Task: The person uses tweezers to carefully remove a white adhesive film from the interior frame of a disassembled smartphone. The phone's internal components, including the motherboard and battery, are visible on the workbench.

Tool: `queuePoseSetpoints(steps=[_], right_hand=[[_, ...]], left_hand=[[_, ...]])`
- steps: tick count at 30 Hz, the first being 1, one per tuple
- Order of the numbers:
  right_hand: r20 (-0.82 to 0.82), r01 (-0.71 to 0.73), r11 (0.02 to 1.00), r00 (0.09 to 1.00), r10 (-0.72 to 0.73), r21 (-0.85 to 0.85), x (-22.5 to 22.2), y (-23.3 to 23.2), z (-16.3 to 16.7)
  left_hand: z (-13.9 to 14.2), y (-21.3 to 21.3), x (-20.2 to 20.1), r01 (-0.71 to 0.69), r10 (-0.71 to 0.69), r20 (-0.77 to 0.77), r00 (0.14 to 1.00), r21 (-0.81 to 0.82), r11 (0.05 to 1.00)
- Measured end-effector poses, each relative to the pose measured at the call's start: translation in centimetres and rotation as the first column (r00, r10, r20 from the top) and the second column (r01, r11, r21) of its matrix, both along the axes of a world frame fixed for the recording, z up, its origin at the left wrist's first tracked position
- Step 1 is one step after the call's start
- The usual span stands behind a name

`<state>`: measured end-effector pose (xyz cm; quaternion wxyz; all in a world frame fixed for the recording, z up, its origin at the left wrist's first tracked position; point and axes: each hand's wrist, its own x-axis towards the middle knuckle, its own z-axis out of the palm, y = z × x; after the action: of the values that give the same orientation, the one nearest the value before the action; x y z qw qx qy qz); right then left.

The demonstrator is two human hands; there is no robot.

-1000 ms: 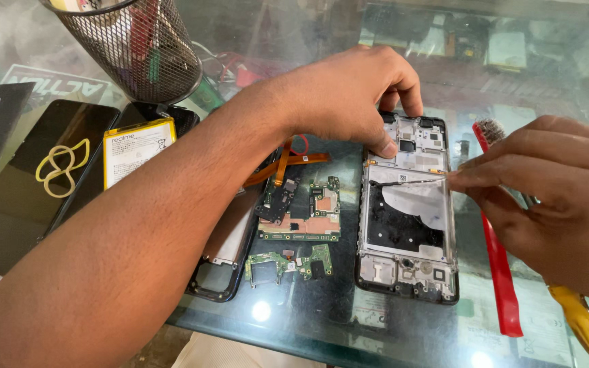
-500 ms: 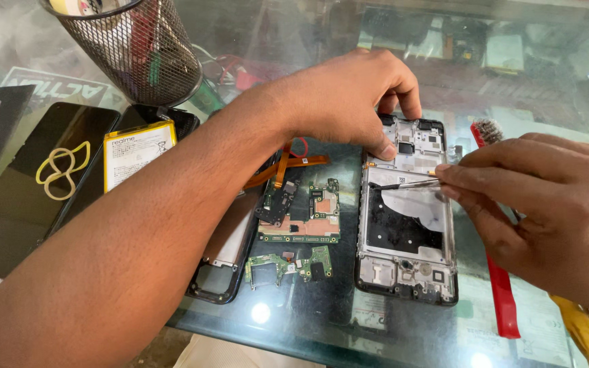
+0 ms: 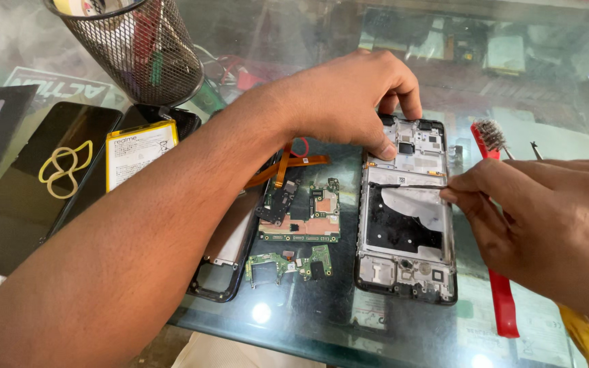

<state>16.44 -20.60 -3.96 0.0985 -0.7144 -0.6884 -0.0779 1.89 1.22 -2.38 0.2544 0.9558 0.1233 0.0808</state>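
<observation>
- Phone frame (image 3: 407,218), stripped open with its inner cavity upward, lay flat on the glass table (image 3: 553,88), between the person's two hands.
- The left hand (image 3: 349,102) reached across from the left, fingers curled down onto the frame's top end, thumb and fingertips pressing its upper edge.
- The right hand (image 3: 547,211) sat just beside the frame's right edge, fingers pinched shut on a thin metal tool (image 3: 410,184), possibly tweezers; its tip lay across the frame's upper middle.
- Two green circuit boards (image 3: 301,218) lay just left of the frame, with orange flex cables (image 3: 288,167) above them.
- A red brush (image 3: 495,225) ran along the table beneath the right hand.
- Further left lay a yellow-edged battery (image 3: 138,153) and a dark phone (image 3: 42,177) with a rubber band on it.
- A wire mesh cup (image 3: 138,48) stood at the far left.
</observation>
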Motion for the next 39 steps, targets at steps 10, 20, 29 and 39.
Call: queuePoseSetpoints(steps=[10, 20, 29, 39], right_hand=[[0.024, -0.171, 0.965, 0.985, 0.169, 0.199, -0.9, -0.5, 0.8], [-0.205, -0.165, 0.943, 0.951, 0.23, 0.29, -0.1, 0.0, 0.3], [0.141, -0.318, 0.924, 0.946, 0.293, 0.213, 0.2, -0.2, 0.6], [-0.03, -0.247, 0.938, 0.965, 0.262, 0.242, -0.4, 0.1, 1.2]], left_hand=[[-0.1, 0.1, -0.2, 0.015, -0.015, 0.022, 1.0, 0.039, 0.999], [0.2, -0.4, 0.1, -0.012, 0.012, -0.01, 1.0, 0.02, 1.0], [0.1, -0.5, 0.1, -0.034, 0.034, -0.019, 0.999, 0.012, 0.999], [0.4, -0.6, 0.0, -0.023, 0.023, -0.029, 0.999, 0.002, 1.0]])
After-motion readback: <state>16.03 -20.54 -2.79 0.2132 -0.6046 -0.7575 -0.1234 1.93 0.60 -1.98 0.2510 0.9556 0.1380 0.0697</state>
